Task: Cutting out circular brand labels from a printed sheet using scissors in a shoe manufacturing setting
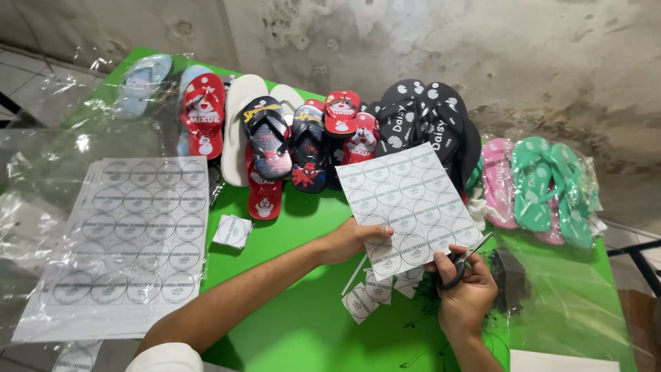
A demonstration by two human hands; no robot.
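left hand [348, 241] pinches the thin, floppy sheet [410, 207] by its near edge; right hand [465, 289] grips scissors [463, 265] at its corner, best held beside the cut.

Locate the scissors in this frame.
In the head view, lower right of centre: the scissors are in the right hand, blades at the lower right edge of the label sheet held by the left hand.

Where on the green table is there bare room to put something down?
Bare green table lies between the label stack and the left hand, below the flip-flops, around one cut label. More shows under the forearm. Crowded: the flip-flop row, and cut labels beneath the held sheet by the right hand with scissors.
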